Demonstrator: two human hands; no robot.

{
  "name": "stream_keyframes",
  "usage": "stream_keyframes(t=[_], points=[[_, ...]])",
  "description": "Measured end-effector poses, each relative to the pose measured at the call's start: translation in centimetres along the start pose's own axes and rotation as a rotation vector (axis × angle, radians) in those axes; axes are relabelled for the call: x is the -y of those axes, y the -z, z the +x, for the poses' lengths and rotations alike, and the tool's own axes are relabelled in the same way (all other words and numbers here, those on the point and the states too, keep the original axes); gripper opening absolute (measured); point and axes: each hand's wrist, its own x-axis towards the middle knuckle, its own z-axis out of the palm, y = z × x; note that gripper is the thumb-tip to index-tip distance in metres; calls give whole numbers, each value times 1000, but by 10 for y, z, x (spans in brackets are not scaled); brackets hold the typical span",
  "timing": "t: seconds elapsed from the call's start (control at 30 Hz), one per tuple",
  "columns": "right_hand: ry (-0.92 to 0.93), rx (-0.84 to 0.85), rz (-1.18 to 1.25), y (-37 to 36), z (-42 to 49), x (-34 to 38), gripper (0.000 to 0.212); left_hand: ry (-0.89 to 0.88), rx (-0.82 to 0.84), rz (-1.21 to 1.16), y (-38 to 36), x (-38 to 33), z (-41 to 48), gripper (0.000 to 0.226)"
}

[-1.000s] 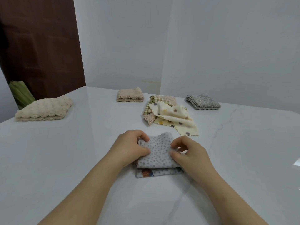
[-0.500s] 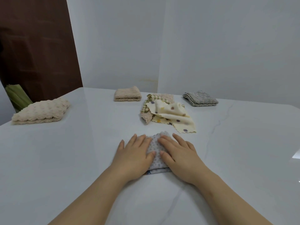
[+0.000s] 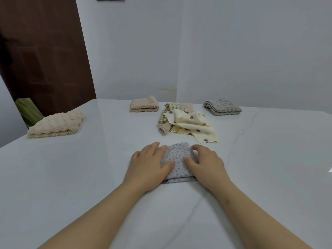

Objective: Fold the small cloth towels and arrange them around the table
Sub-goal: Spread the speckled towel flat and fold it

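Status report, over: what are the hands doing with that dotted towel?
Left hand flat on folded dotted towel. Right hand on its right edge, fingers bent, grip unclear. Unfolded cloths lie beyond, apart.

table (image 3: 71,177): glossy, smooth, marble-look
dotted towel (image 3: 177,159): thin, smooth cloth
beige towel (image 3: 55,125): nubbly, matt cloth

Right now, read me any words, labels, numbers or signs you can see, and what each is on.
None can be read.
The towels carry only patterns: dots on the grey cloth and the cream cloth, checks on the green-checked cloth.
A coloured print at the grey cloth's near edge is too small to make out.
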Motion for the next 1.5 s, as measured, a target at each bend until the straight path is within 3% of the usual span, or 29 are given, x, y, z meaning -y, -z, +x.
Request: stream_keyframes(t=[0.13,0.27,0.33,0.43,0.57,0.7,0.93,1.07,1.17,1.27,1.5], points=[[-95,-6,-131,2,-4,0,46,271,-128,59,5,-1,-5,60],[-77,1,-46,2,0,-2,28,312,-90,62,7,1,0,57],[-29,-3,24,2,6,-6,16,249,-87,-54,7,5,2,40],[26,22,133,0,18,-10,24,191,-106,-330,4,12,8,33],[41,10,346,-5,28,-14,18,227,-197,-599,0,14,15,24],[-9,79,430,-7,30,-15,15,297,-195,-705,0,16,19,16],[76,88,311,-6,28,-10,42,299,-143,-655,9,9,13,41],[105,247,183,6,27,-8,54,203,-25,-496,22,4,9,43],[11,352,198,13,27,-4,45,320,121,-649,34,2,11,24],[-151,417,364,29,25,0,16,427,248,-787,51,-7,16,17],[-377,337,681,79,39,-26,26,359,216,-843,63,-58,51,16]])
